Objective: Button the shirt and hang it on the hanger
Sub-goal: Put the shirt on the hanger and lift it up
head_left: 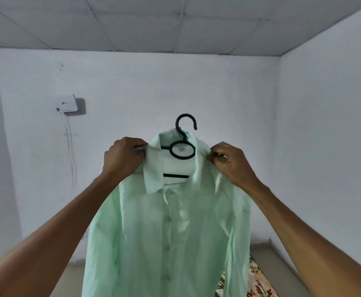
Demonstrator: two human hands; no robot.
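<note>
A pale mint-green shirt point(166, 228) hangs in the air in front of me, buttoned down its front placket. A black plastic hanger point(185, 133) sits inside it, its hook and ring showing above and within the open collar; its arms are hidden by the cloth. My left hand point(122, 156) grips the shirt's left shoulder by the collar. My right hand point(232, 162) pinches the right shoulder by the collar. Both arms are stretched forward and up.
A white wall stands behind the shirt, with a white box point(66, 103) mounted at the left and thin cables point(70, 146) hanging from it. A floral patterned cloth point(254, 279) lies on the floor at the lower right. Ceiling tiles are overhead.
</note>
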